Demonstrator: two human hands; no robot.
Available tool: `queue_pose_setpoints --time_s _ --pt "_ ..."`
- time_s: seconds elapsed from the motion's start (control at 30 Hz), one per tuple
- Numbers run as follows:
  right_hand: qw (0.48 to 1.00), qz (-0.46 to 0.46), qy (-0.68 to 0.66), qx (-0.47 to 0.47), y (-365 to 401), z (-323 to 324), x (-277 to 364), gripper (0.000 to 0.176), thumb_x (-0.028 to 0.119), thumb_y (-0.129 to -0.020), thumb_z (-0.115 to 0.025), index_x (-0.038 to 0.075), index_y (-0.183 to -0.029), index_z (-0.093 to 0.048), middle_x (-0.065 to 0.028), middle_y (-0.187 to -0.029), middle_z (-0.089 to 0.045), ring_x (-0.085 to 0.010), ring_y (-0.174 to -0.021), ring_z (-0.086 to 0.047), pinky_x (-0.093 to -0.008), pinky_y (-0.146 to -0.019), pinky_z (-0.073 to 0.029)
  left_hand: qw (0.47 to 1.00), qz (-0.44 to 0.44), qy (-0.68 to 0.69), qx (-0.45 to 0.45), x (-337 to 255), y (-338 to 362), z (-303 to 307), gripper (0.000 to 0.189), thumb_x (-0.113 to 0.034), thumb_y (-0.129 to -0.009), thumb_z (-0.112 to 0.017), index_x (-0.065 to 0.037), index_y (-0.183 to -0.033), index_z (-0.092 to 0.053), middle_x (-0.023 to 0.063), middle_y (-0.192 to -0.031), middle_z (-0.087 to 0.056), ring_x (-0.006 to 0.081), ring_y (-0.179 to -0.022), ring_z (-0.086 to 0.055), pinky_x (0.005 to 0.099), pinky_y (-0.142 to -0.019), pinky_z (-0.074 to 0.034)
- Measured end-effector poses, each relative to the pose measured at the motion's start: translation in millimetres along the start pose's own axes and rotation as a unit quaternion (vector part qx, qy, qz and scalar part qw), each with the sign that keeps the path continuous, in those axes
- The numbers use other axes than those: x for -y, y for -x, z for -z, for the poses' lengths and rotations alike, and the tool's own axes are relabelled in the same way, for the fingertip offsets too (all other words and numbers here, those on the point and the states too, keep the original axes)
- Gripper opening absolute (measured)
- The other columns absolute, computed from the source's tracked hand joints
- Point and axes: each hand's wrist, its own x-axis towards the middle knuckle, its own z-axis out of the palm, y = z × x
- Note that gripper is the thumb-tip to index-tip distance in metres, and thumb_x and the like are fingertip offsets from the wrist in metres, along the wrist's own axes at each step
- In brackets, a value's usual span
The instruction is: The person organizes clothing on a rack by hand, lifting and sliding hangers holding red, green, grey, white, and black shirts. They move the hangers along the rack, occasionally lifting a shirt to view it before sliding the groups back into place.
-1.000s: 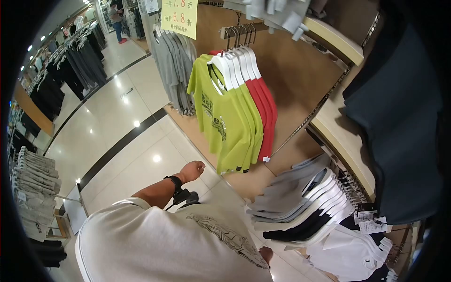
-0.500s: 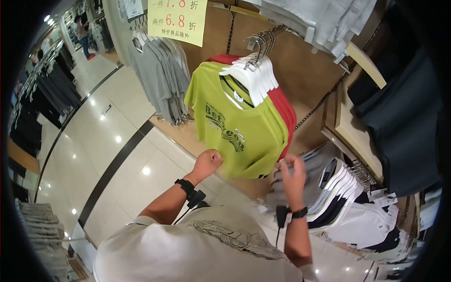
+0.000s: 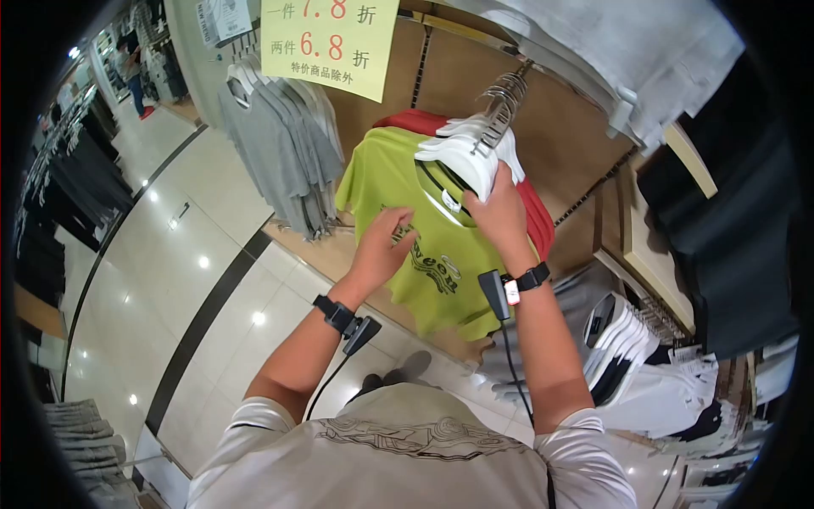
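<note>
A row of lime green T-shirts (image 3: pixel 432 246) with dark print hangs on white hangers (image 3: pixel 462 153) from a wall rail, with red shirts (image 3: pixel 536 222) behind them. My left hand (image 3: pixel 381 246) lies with spread fingers against the front green shirt's chest print. My right hand (image 3: pixel 498 210) is up at the collar, its fingers on the white hangers of the front shirts. Both wrists wear black bands with small devices clipped on.
Grey shirts (image 3: pixel 280 153) hang to the left under a yellow price sign (image 3: pixel 329 42). Black and white garments (image 3: pixel 627 339) hang on a lower rail at right, a dark garment (image 3: pixel 738 229) above them. A glossy tiled aisle (image 3: pixel 170 280) runs left, a person stands far off.
Both hands rose from waist height to the green shirts: the left went from a fist to spread fingers on the print, the right climbed to the hangers. The view moved closer to the rack.
</note>
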Motion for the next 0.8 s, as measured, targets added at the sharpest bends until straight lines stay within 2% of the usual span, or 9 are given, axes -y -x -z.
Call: queue_pose_setpoints --time_s 0.03,0.07,0.13,0.17,0.23,0.37,0.47,0.57,0.8 --pt "0.998 -0.058 0.002 0.018 -3.7 -4.4 1.9 0.072 0.017 -0.078 -0.075 -0.004 -0.139 -0.043 -0.0314 -0.120 -0.063 -0.0477 -0.112 -0.062 -0.0518 -0.095 -0.050 0.998 -0.053 -0.029 -0.020 -7.1 -14.2 0.2 0.040 -0.005 -0.088 -0.074 -0.001 -0.125 -0.058 0.0156 -0.115 -0.064 0.0287 -0.104 -0.062 0.0366 -0.092 -0.050" --pt "0.998 -0.050 -0.005 0.023 -4.7 -6.5 3.1 0.072 0.017 -0.078 -0.075 -0.004 -0.139 -0.043 -0.0314 -0.120 -0.063 -0.0477 -0.112 -0.062 -0.0518 -0.095 -0.050 0.992 -0.105 -0.060 -0.039 -14.5 -29.1 1.5 0.050 -0.005 -0.086 -0.075 -0.001 -0.130 -0.055 0.0178 -0.122 -0.061 0.0337 -0.113 -0.061 0.0399 -0.098 -0.048" --pt "0.999 -0.036 0.004 -0.002 -4.2 -7.8 2.1 0.066 0.013 -0.078 -0.072 -0.003 -0.135 -0.043 -0.0310 -0.119 -0.063 -0.0486 -0.109 -0.062 -0.0530 -0.092 -0.051 0.974 -0.188 -0.100 -0.070 -34.5 -66.7 4.2 0.058 -0.008 -0.083 -0.077 -0.001 -0.135 -0.052 0.0203 -0.128 -0.058 0.0369 -0.121 -0.058 0.0436 -0.104 -0.045" --pt "0.999 -0.033 -0.006 0.002 -4.5 -11.5 -3.0 0.066 0.013 -0.078 -0.072 -0.003 -0.135 -0.043 -0.0310 -0.119 -0.063 -0.0486 -0.109 -0.062 -0.0530 -0.092 -0.051 0.974 -0.185 -0.111 -0.071 -42.3 -84.7 2.6 0.058 -0.008 -0.083 -0.077 -0.001 -0.135 -0.052 0.0203 -0.128 -0.058 0.0369 -0.121 -0.058 0.0436 -0.104 -0.045" --pt "0.997 0.030 -0.045 -0.046 -5.9 -20.9 -12.8 0.060 0.012 -0.079 -0.069 -0.001 -0.132 -0.045 -0.0315 -0.113 -0.065 -0.0502 -0.104 -0.062 -0.0551 -0.089 -0.051 0.963 -0.245 -0.106 -0.021 -48.5 -120.4 0.3 0.062 -0.009 -0.078 -0.079 0.000 -0.134 -0.053 0.0219 -0.130 -0.059 0.0379 -0.121 -0.058 0.0431 -0.104 -0.045" --pt "0.998 0.000 -0.065 -0.025 -5.3 -19.0 -12.7 0.064 0.011 -0.074 -0.074 -0.002 -0.130 -0.047 -0.0279 -0.114 -0.064 -0.0475 -0.106 -0.062 -0.0522 -0.091 -0.051 0.958 -0.202 -0.185 0.086 -25.1 -166.7 -9.5 0.054 -0.011 -0.075 -0.078 -0.001 -0.125 -0.060 0.0219 -0.120 -0.064 0.0386 -0.111 -0.062 0.0414 -0.096 -0.049" --pt "0.997 0.028 -0.072 -0.015 -8.8 -15.5 -17.6 0.062 0.011 -0.073 -0.076 -0.002 -0.127 -0.048 -0.0262 -0.111 -0.064 -0.0466 -0.103 -0.062 -0.0515 -0.089 -0.051 0.966 -0.166 -0.181 0.079 -21.5 -170.8 -13.1 0.030 -0.014 -0.076 -0.075 -0.004 -0.104 -0.068 0.0163 -0.094 -0.070 0.0382 -0.091 -0.067 0.0402 -0.078 -0.052" --pt "0.995 0.022 -0.090 0.031 -14.9 -7.3 -19.5 0.061 0.010 -0.072 -0.077 -0.002 -0.125 -0.048 -0.0257 -0.110 -0.064 -0.0464 -0.103 -0.062 -0.0520 -0.088 -0.051 0.973 -0.114 -0.175 0.096 -32.2 -168.9 -13.1 0.029 -0.014 -0.075 -0.073 -0.005 -0.102 -0.065 0.0169 -0.099 -0.070 0.0407 -0.098 -0.065 0.0462 -0.083 -0.052" --pt "0.992 0.088 -0.092 -0.001 -14.4 -16.8 -31.3 0.068 0.011 -0.072 -0.079 -0.001 -0.129 -0.044 -0.0270 -0.107 -0.064 -0.0474 -0.093 -0.065 -0.0544 -0.080 -0.053 0.959 -0.128 -0.204 0.151 -42.0 -171.3 -0.4 0.034 -0.018 -0.077 -0.072 -0.005 -0.106 -0.061 0.0197 -0.101 -0.070 0.0427 -0.099 -0.064 0.0496 -0.085 -0.051"
